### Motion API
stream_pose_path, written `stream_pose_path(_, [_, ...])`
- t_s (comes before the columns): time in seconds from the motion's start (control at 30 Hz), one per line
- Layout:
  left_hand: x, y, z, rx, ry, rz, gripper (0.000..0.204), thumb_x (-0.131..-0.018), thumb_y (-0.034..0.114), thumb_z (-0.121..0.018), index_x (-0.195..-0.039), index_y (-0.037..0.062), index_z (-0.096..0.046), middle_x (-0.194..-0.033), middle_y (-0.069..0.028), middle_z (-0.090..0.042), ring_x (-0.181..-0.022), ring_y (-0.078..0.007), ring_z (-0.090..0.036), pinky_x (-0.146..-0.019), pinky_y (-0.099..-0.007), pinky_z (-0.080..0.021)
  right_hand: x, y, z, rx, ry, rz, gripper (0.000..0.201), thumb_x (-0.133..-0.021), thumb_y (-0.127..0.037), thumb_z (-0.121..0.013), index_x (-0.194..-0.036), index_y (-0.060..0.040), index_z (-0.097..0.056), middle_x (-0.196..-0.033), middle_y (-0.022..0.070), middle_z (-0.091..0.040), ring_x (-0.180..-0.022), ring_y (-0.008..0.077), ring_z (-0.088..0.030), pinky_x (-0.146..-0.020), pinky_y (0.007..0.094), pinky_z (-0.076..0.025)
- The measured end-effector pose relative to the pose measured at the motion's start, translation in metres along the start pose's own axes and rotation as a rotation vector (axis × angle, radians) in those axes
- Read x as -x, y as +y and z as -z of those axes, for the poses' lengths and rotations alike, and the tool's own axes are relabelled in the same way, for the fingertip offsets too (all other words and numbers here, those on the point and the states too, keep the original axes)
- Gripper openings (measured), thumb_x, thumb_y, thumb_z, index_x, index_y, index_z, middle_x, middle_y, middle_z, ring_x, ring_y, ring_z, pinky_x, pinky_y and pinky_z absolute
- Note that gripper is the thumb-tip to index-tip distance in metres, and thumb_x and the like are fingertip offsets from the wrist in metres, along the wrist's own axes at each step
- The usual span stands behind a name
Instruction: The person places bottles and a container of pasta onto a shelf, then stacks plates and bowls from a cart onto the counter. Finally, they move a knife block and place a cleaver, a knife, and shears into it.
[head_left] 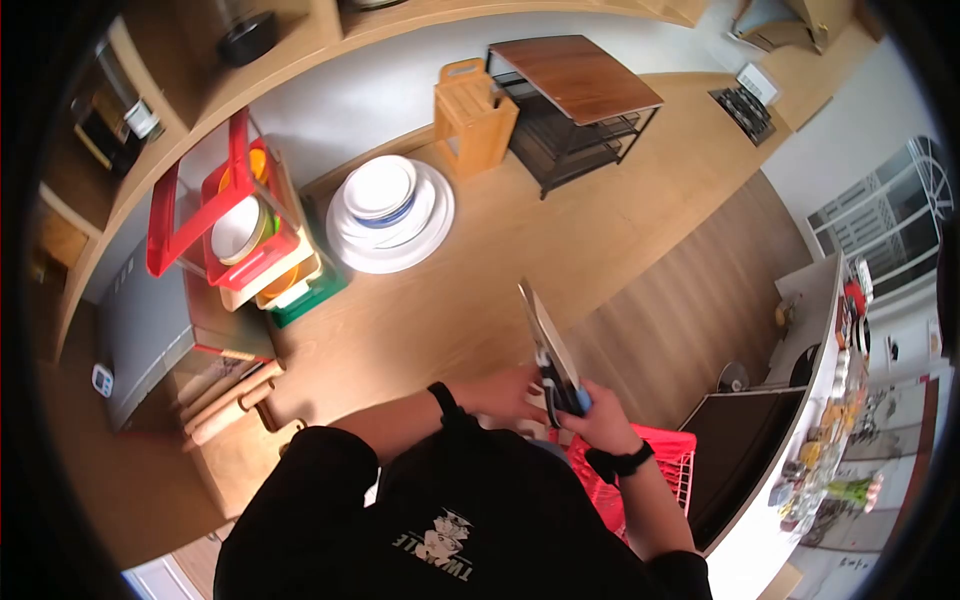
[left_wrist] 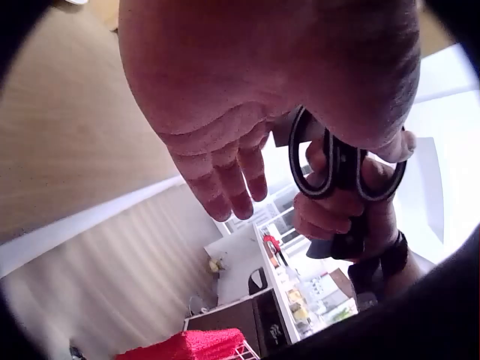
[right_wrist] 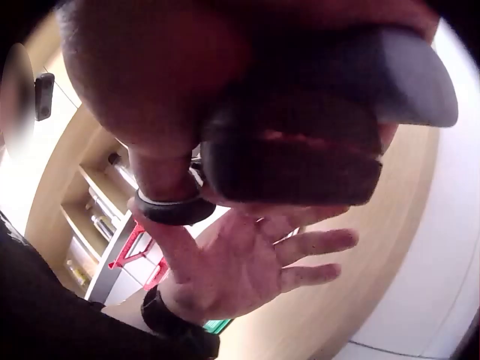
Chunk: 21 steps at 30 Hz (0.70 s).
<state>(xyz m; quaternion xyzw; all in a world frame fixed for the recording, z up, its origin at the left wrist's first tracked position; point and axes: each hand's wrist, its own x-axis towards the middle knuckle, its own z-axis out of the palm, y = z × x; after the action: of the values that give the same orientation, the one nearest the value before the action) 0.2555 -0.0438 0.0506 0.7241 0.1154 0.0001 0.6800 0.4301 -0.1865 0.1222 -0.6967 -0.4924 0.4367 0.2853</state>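
Note:
My right hand (head_left: 605, 422) grips a bundle of kitchen blades: black-ringed scissors (left_wrist: 346, 169) and knives, whose long blades (head_left: 553, 335) point away from me. Thick dark handles (right_wrist: 292, 161) and a grey-blue handle (right_wrist: 420, 79) fill the right wrist view close up. Right beside the scissors' rings is my left hand (head_left: 510, 392). Its palm faces the bundle with several fingers straight, and the thumb lies by one ring in the left wrist view. A red basket (head_left: 683, 460) is below the right hand.
White plates (head_left: 380, 187) are stacked on the wooden counter (head_left: 430, 330). Left of them stands a red-handled rack (head_left: 190, 235) with bowls. A wooden knife block (head_left: 478, 130) and a wood-topped black rack (head_left: 575, 75) stand behind. Rolling pins (head_left: 240, 400) lie at the left.

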Motion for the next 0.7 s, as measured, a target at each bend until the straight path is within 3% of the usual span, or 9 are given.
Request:
stream_pose_path(0.07, [0.005,-0.041,0.012,0.171,0.036,-0.092,0.089,-0.076,0.028,-0.088,-0.146,0.0022,-0.038,-0.134,-0.0124,-0.056,-0.127,-0.0241,-0.054,-0.108,-0.0412,-0.043,-0.026,0.001,-0.019,-0.075,-0.028,0.049,0.044,-0.08,-0.021,-0.081,-0.116,-0.0023,-0.064,-0.092,0.0111,-0.07,-0.08,0.0169,-0.064,-0.075,0.0336,-0.052])
stream_pose_path(0.2, [0.04,-0.032,0.022,0.604,0.197,-0.114,0.089,-0.079,0.028,-0.085,-0.147,0.0051,-0.031,-0.138,-0.0084,-0.052,-0.133,-0.0214,-0.046,-0.113,-0.0405,-0.037,-0.063,-0.023,-0.041,-0.087,-0.081,0.079,0.044,-0.081,-0.022,-0.081,-0.116,-0.0017,-0.064,-0.089,0.0111,-0.069,-0.077,0.0177,-0.063,-0.074,0.0341,-0.052])
stream_pose_path(0.33, [0.05,-0.015,0.039,0.741,0.281,-0.014,0.082,-0.083,0.031,-0.083,-0.142,0.004,-0.034,-0.136,-0.0099,-0.052,-0.128,-0.0214,-0.051,-0.111,-0.0415,-0.04,-0.092,-0.027,-0.048,-0.1,-0.147,0.053,0.041,-0.084,-0.026,-0.081,-0.112,0.0002,-0.064,-0.081,0.0095,-0.067,-0.071,0.0149,-0.059,-0.069,0.0332,-0.051])
stream_pose_path(0.4, [0.046,-0.016,0.046,0.744,0.443,-0.005,0.072,-0.085,0.011,-0.076,-0.143,0.0028,-0.033,-0.131,-0.0133,-0.053,-0.122,-0.0233,-0.054,-0.101,-0.0403,-0.048,-0.106,-0.027,-0.045,-0.061,-0.158,0.009,0.041,-0.085,-0.026,-0.08,-0.111,0.0003,-0.064,-0.079,0.0088,-0.066,-0.07,0.0139,-0.058,-0.068,0.0326,-0.051])
stream_pose_path(0.43, [0.045,-0.02,0.052,0.747,0.45,-0.004,0.072,-0.085,0.011,-0.076,-0.143,0.0028,-0.033,-0.131,-0.0133,-0.053,-0.122,-0.0233,-0.054,-0.101,-0.0403,-0.048,-0.115,-0.023,-0.043,-0.039,-0.131,0.059,0.041,-0.085,-0.03,-0.08,-0.11,-0.0001,-0.064,-0.079,0.0107,-0.067,-0.07,0.018,-0.061,-0.067,0.0349,-0.051])
stream_pose_path(0.5, [0.048,-0.03,0.063,0.385,0.672,0.133,0.075,-0.084,0.019,-0.08,-0.141,-0.0004,-0.035,-0.127,-0.0149,-0.055,-0.118,-0.0244,-0.055,-0.1,-0.0392,-0.047,-0.13,-0.007,-0.038,-0.016,-0.113,0.103,0.042,-0.086,-0.033,-0.079,-0.108,-0.0005,-0.064,-0.078,0.0125,-0.068,-0.07,0.0221,-0.064,-0.067,0.0371,-0.051])
stream_pose_path(0.53, [0.052,-0.032,0.066,0.389,0.678,0.135,0.075,-0.084,0.019,-0.08,-0.141,-0.0004,-0.035,-0.127,-0.0149,-0.055,-0.118,-0.0244,-0.055,-0.1,-0.0392,-0.047,-0.14,0.005,-0.032,0.152,-0.049,0.095,0.044,-0.088,-0.039,-0.076,-0.107,-0.0011,-0.062,-0.08,0.0152,-0.069,-0.074,0.0295,-0.066,-0.068,0.041,-0.051])
stream_pose_path(0.57, [0.06,-0.03,0.068,0.145,0.795,0.283,0.079,-0.081,0.024,-0.082,-0.14,-0.0021,-0.036,-0.124,-0.017,-0.055,-0.116,-0.0277,-0.056,-0.1,-0.0408,-0.047,-0.15,0.017,-0.025,0.32,0.017,0.087,0.047,-0.089,-0.044,-0.072,-0.106,-0.0016,-0.061,-0.082,0.0179,-0.069,-0.077,0.0369,-0.068,-0.068,0.0448,-0.052])
stream_pose_path(0.7, [0.078,-0.06,0.069,-0.548,1.032,0.581,0.09,-0.071,0.034,-0.085,-0.136,-0.006,-0.037,-0.12,-0.022,-0.053,-0.112,-0.0379,-0.053,-0.1,-0.0461,-0.044,-0.187,0.073,0.005,0.582,0.124,0.266,0.05,-0.091,-0.054,-0.063,-0.102,-0.0058,-0.057,-0.081,0.0196,-0.068,-0.08,0.044,-0.065,-0.069,0.0521,-0.051])
